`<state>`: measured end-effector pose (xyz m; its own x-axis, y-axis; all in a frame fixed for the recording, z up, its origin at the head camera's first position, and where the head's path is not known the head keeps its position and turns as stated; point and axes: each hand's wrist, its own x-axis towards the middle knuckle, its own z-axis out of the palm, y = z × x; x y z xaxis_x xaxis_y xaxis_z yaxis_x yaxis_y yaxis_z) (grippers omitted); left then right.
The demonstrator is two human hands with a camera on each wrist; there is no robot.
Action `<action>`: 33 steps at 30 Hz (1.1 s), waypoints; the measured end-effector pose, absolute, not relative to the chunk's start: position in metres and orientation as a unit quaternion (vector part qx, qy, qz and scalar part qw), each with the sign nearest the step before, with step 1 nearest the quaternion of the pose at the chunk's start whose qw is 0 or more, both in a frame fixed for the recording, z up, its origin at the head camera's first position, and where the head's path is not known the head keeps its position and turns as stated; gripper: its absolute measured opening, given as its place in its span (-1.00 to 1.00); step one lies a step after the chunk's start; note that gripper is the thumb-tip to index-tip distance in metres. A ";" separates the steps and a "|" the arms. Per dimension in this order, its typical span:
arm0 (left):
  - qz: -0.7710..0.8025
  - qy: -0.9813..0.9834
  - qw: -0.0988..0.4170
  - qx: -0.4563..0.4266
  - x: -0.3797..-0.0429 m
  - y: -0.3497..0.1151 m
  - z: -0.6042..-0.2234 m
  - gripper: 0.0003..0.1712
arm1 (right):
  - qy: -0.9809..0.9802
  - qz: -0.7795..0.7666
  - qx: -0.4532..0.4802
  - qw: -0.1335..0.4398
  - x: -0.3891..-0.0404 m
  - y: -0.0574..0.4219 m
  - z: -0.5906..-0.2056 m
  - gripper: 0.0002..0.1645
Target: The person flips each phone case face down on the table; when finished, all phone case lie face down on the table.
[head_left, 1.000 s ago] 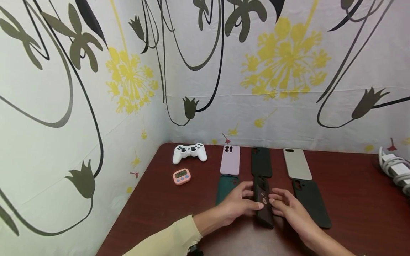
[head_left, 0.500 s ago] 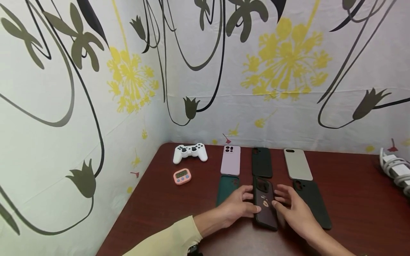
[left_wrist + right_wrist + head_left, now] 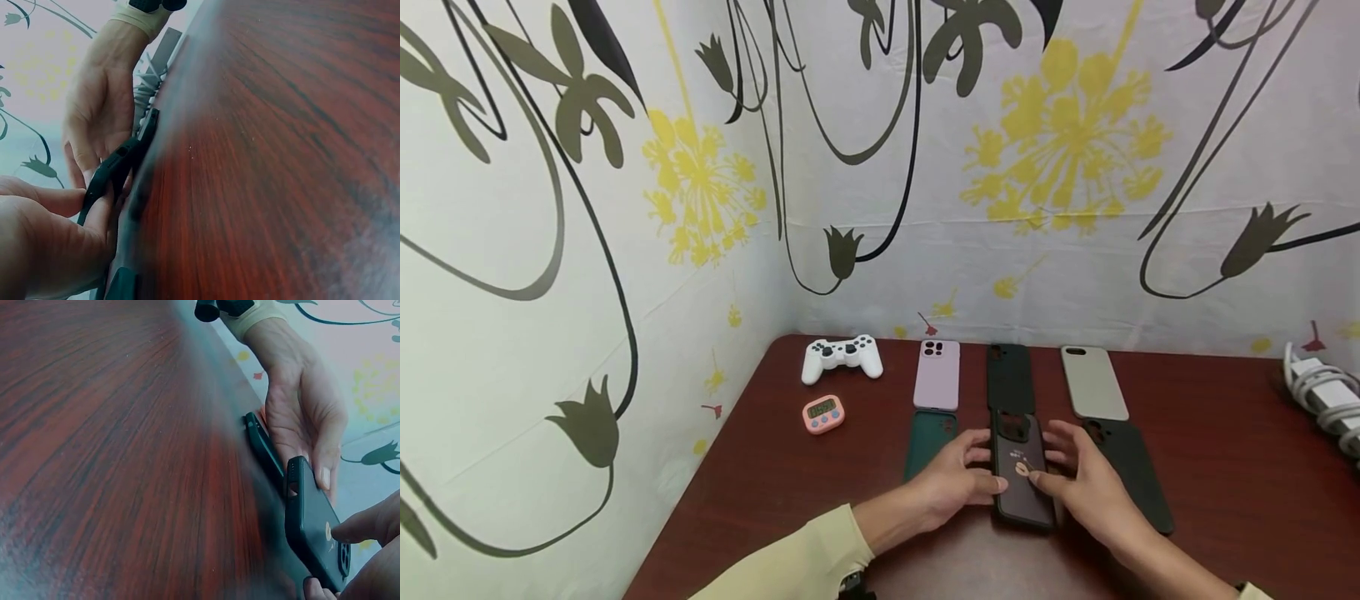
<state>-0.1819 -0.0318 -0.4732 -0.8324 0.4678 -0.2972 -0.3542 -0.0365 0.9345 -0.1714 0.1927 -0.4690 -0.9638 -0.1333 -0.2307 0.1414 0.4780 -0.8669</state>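
Note:
A black phone case (image 3: pixel 1019 492) with a dark see-through back and a small gold print is held between both hands, its back facing up and slightly tilted. My left hand (image 3: pixel 951 483) grips its left edge, thumb on the back and fingers underneath. My right hand (image 3: pixel 1093 492) pinches the right side, thumb lying near the gold print. In the left wrist view the case's bottom edge with its port cutout (image 3: pixel 119 156) shows raised above the table. The right wrist view shows the case (image 3: pixel 306 512) tilted, with the left thumb on its far edge.
Beside the left hand lies a teal phone case (image 3: pixel 925 442); a black one (image 3: pixel 1131 475) lies by the right hand. Behind are lilac (image 3: pixel 937 379), black (image 3: pixel 1010 379) and beige (image 3: pixel 1093 383) cases. A white game controller (image 3: pixel 842 358), pink timer (image 3: pixel 823 414) and coiled cable (image 3: pixel 1326 396) sit further out.
The phone case has turned from nearly edge-on to showing its back, its right side swinging outward. The right thumb has come onto its face; the left hand keeps its grip.

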 end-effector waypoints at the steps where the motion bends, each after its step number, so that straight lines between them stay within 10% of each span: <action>1: 0.715 0.636 0.286 0.044 -0.182 -0.032 -0.473 -0.18 | 0.849 -0.511 0.004 0.135 -0.172 0.193 -0.469 0.13; 33: 0.336 0.916 0.134 0.175 -0.214 -0.024 -0.461 -0.05 | 0.900 -0.430 -0.039 0.054 -0.178 0.189 -0.471 0.03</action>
<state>-0.2144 -0.0240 -0.4612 -0.9028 0.4107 -0.1278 0.2309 0.7134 0.6616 -0.1776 0.1891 -0.4712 -0.9911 -0.1165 -0.0647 -0.0227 0.6265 -0.7791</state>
